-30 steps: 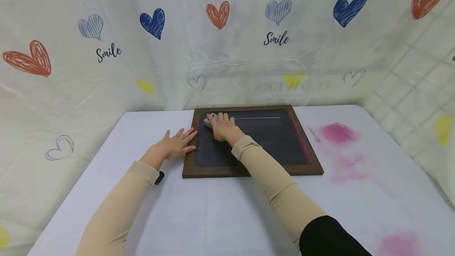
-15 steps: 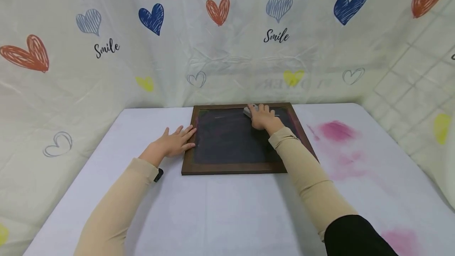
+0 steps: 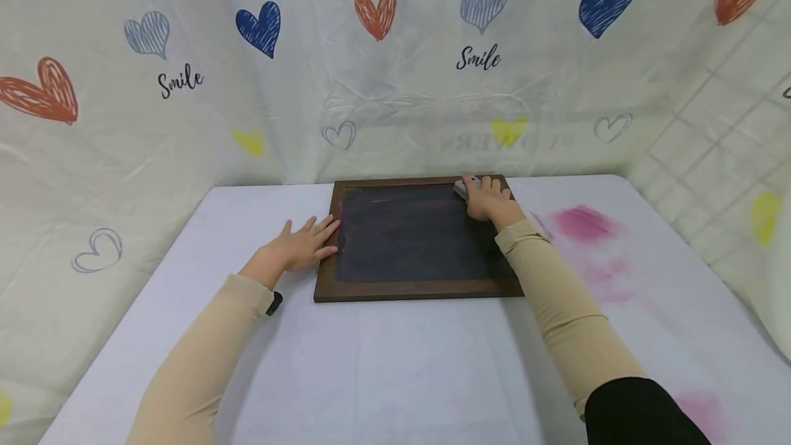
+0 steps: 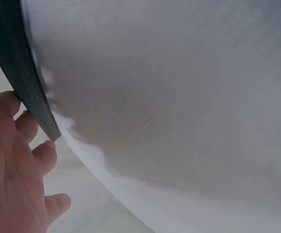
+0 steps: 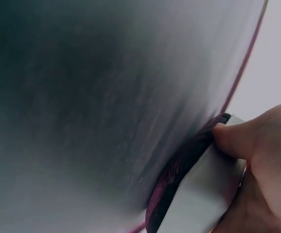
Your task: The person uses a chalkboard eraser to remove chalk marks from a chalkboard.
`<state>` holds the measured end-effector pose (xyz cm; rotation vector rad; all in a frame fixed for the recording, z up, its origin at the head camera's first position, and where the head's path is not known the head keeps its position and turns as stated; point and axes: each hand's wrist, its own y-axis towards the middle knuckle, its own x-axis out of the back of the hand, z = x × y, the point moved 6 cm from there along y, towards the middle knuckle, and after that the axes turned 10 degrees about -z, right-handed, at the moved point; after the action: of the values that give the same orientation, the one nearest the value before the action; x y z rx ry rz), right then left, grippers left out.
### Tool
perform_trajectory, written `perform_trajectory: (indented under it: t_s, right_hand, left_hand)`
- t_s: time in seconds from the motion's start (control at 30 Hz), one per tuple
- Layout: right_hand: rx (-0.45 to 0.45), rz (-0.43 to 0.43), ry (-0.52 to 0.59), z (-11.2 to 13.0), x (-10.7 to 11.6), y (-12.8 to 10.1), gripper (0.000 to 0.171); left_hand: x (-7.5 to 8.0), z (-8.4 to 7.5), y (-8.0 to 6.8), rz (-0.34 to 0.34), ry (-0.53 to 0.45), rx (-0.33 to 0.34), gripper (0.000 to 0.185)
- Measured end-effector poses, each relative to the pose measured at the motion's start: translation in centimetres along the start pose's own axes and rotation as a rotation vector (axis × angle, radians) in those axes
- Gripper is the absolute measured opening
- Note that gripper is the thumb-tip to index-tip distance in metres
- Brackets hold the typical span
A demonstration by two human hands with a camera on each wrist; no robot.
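Note:
A framed chalkboard (image 3: 402,242) lies flat on the table, its dark face streaked with smears. In my right hand (image 3: 491,203) is a chalkboard eraser (image 5: 201,191) with a white back and a dark, purplish felt pad. The thumb and fingers grip its sides, and the felt rests against the board near the far right corner. A short, faint chalk line (image 3: 383,200) shows near the board's far left part. My left hand (image 3: 293,248) has its fingers spread, their tips resting on the left side of the wooden frame (image 4: 21,63).
The white-covered table (image 3: 395,362) has pink stains (image 3: 583,224) to the right of the board. Behind the table hangs a pale curtain (image 3: 420,150) printed with hearts and words. A black thing (image 3: 274,303) shows at the left cuff.
My right hand has slid the eraser from the board's far left to its far right. Most of the long white chalk line is gone. The left hand stays at the frame.

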<state>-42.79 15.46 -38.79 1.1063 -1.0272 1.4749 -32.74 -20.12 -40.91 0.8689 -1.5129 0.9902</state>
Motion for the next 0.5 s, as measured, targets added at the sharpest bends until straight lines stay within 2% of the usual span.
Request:
perform_trajectory:
  t_s: [0.27,0.5]
  right_hand:
    - [-0.008,0.0,0.01,-0.11,0.03,-0.33,0.064]
    - [-0.001,0.006,0.002,0.41,-0.09,-0.08,0.063]
  left_hand:
    - [-0.07,-0.21,0.43,-0.001,0.002,-0.005,0.071]
    - [0.15,-0.15,0.02,-0.002,0.0,-0.003,0.071]
